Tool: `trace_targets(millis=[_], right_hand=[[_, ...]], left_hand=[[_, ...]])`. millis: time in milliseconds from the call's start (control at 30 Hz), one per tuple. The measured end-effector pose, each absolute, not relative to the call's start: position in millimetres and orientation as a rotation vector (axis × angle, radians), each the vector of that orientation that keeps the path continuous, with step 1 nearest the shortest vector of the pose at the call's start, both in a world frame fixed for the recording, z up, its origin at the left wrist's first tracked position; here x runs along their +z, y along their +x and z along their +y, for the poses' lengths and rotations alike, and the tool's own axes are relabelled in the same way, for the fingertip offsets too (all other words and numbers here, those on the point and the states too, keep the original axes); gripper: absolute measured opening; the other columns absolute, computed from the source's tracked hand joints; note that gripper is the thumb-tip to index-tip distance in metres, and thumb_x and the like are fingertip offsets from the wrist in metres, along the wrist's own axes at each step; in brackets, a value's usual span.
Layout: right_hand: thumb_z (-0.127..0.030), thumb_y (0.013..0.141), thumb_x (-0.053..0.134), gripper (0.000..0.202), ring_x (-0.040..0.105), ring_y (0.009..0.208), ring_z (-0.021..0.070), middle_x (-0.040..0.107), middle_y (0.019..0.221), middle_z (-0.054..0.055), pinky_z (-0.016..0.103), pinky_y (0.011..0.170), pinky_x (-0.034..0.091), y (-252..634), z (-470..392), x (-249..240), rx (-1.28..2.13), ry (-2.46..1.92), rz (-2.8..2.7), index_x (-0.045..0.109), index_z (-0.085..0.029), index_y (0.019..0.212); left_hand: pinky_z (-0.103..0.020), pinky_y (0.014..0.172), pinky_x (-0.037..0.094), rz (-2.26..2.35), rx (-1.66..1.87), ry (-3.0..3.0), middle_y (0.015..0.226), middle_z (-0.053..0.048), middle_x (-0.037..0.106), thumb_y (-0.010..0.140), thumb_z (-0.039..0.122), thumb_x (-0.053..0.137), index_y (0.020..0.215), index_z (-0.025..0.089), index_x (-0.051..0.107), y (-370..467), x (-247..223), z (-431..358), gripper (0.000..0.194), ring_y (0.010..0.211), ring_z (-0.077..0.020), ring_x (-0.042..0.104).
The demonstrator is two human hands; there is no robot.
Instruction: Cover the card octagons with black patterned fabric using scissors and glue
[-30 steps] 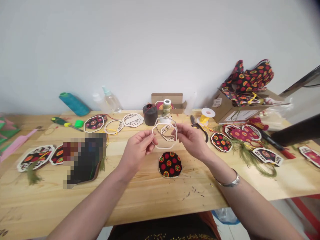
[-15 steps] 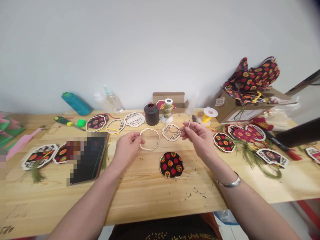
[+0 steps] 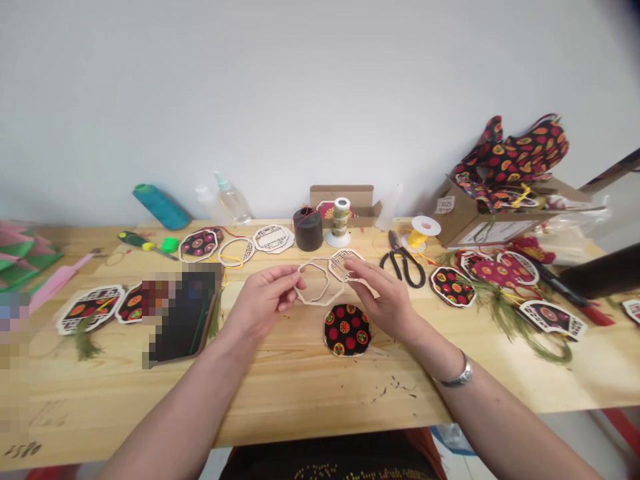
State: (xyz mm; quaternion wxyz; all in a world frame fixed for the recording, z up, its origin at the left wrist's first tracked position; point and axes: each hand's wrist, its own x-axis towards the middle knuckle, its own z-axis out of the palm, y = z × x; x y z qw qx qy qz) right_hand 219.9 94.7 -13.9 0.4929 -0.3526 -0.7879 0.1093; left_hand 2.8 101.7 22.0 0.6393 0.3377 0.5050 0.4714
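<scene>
Bright, even, diffuse light; shadows faint. Wide-angle bowing toward the 3 and 9 o'clock edges. Slight motion blur at centre. Pixelated patches at 8–9 o'clock; dark vignette at 1 o'clock.

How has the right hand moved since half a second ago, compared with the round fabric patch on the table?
Yes. The right hand has dropped lower and nearer the fabric patch; it now hovers just above the patch's right edge, by the wooden ring that the left hand holds.
</scene>
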Motion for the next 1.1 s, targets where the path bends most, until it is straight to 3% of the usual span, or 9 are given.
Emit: trace_targets(millis=[133, 333, 400, 500, 567, 667, 833, 933, 1100], right_hand=[[-0.007, 0.090, 0.052, 0.031, 0.067, 0.105, 0.0185, 0.072, 0.110, 0.010, 0.035, 0.092, 0.057, 221, 97, -15, 0.187, -0.919, -1.883, 0.062, -0.019, 0.117], [-0.010, 0.090, 0.051, 0.024, 0.069, 0.098, 0.0187, 0.073, 0.104, 0.010, 0.034, 0.085, 0.059, 221, 96, -12, 0.216, -0.935, -1.898, 0.065, -0.019, 0.108], [-0.010, 0.091, 0.050, 0.024, 0.069, 0.097, 0.0191, 0.073, 0.104, 0.010, 0.035, 0.085, 0.058, 221, 96, -12, 0.245, -0.954, -1.906, 0.065, -0.019, 0.108], [-0.012, 0.091, 0.049, 0.024, 0.069, 0.095, 0.0191, 0.073, 0.102, 0.010, 0.034, 0.083, 0.058, 221, 96, -12, 0.259, -0.985, -1.909, 0.065, -0.019, 0.107], [-0.013, 0.091, 0.049, 0.024, 0.069, 0.093, 0.0189, 0.074, 0.100, 0.009, 0.034, 0.081, 0.058, 222, 97, -13, 0.250, -1.001, -1.904, 0.066, -0.020, 0.106], [-0.013, 0.091, 0.049, 0.023, 0.070, 0.091, 0.0187, 0.074, 0.097, 0.009, 0.034, 0.079, 0.058, 223, 97, -13, 0.243, -1.016, -1.908, 0.066, -0.020, 0.105], [-0.012, 0.091, 0.049, 0.022, 0.069, 0.089, 0.0183, 0.074, 0.096, 0.010, 0.031, 0.079, 0.056, 223, 97, -11, 0.254, -1.001, -1.910, 0.067, -0.018, 0.103], [-0.012, 0.090, 0.049, 0.022, 0.069, 0.088, 0.0184, 0.074, 0.094, 0.010, 0.031, 0.078, 0.056, 224, 98, -12, 0.255, -0.999, -1.900, 0.067, -0.017, 0.102], [-0.022, 0.089, 0.053, 0.018, 0.069, 0.078, 0.0180, 0.074, 0.086, 0.008, 0.031, 0.072, 0.056, 223, 98, -10, 0.444, -1.116, -1.771, 0.069, -0.019, 0.096]], left_hand=[[-0.013, 0.036, 0.033, 1.176, 1.415, 0.635, 0.058, -0.003, 0.063, 0.066, 0.007, 0.070, 0.067, 0.008, 0.064, -11, 21, 115, 0.007, 0.044, -0.0057, 0.050], [-0.015, 0.059, 0.052, 1.251, 1.627, 0.462, 0.063, -0.002, 0.064, 0.082, 0.001, 0.051, 0.064, 0.012, 0.057, -30, 21, 138, 0.022, 0.058, -0.0063, 0.062], [-0.019, 0.066, 0.054, 1.305, 1.506, 0.498, 0.068, -0.005, 0.067, 0.082, 0.003, 0.052, 0.064, 0.012, 0.057, -30, 21, 136, 0.021, 0.068, -0.0103, 0.067], [-0.023, 0.059, 0.050, 1.406, 1.230, 0.724, 0.078, -0.010, 0.071, 0.075, 0.016, 0.068, 0.078, 0.010, 0.067, -23, 17, 125, 0.006, 0.071, -0.0164, 0.068], [-0.029, 0.063, 0.050, 1.553, 1.059, 1.142, 0.083, -0.008, 0.072, 0.069, 0.029, 0.075, 0.092, 0.013, 0.070, -17, 12, 118, 0.028, 0.075, -0.0198, 0.066], [-0.042, 0.084, 0.046, 1.635, 0.735, 1.867, 0.092, -0.008, 0.070, 0.064, 0.036, 0.077, 0.089, 0.018, 0.072, -11, 2, 111, 0.031, 0.093, -0.0273, 0.060], [-0.041, 0.084, 0.043, 1.501, 0.468, 2.312, 0.097, -0.007, 0.066, 0.076, 0.024, 0.064, 0.075, 0.020, 0.069, -10, -9, 109, 0.007, 0.094, -0.0260, 0.051], [-0.038, 0.083, 0.043, 1.422, 0.466, 2.329, 0.090, -0.005, 0.067, 0.081, 0.015, 0.055, 0.072, 0.020, 0.065, -10, -9, 108, 0.015, 0.090, -0.0231, 0.053], [-0.040, 0.086, 0.044, 1.544, 0.709, 2.235, 0.096, -0.006, 0.070, 0.083, 0.017, 0.054, 0.077, 0.019, 0.064, -2, 0, 103, 0.012, 0.093, -0.0238, 0.058]])
